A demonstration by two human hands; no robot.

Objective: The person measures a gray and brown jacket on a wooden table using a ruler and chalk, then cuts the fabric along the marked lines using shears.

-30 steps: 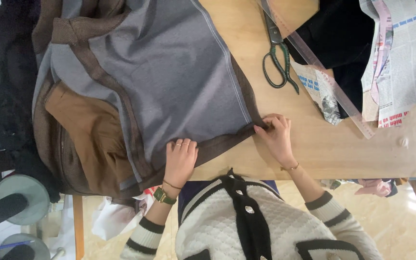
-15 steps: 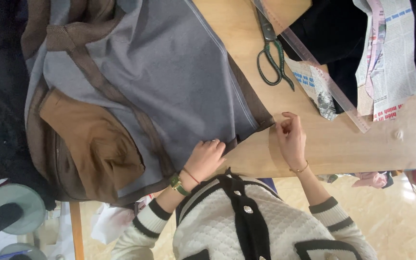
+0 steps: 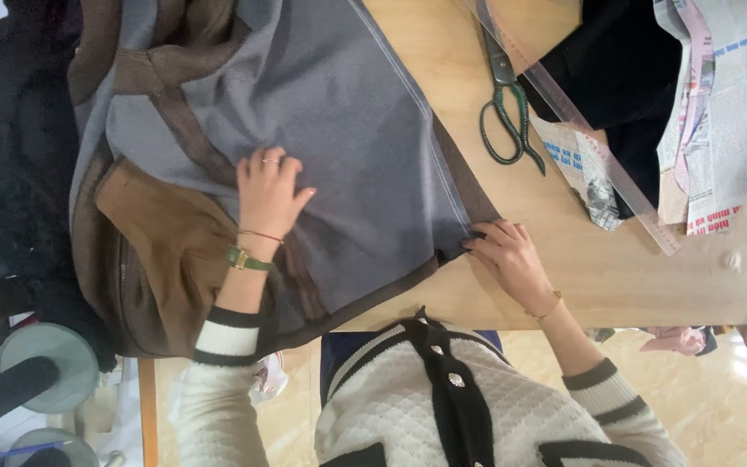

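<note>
A wooden desk [image 3: 616, 277] fills the upper right of the view from the head camera. Spread across its left half, and hanging off the left edge, is a large grey fabric piece [image 3: 339, 138] with brown trim bands and a tan lining showing at the lower left. The left hand [image 3: 268, 192] lies flat on the grey cloth with fingers spread, pressing down rather than gripping. The right hand [image 3: 505, 251] rests at the fabric's lower right corner on the desk, its fingertips closed in a pinching grip on the brown edge there. A long clear ruler [image 3: 590, 130] lies diagonally, well to the right. Beside it are sheets of newspaper [image 3: 719, 121], then green-handled scissors [image 3: 507, 104], untouched.
</note>
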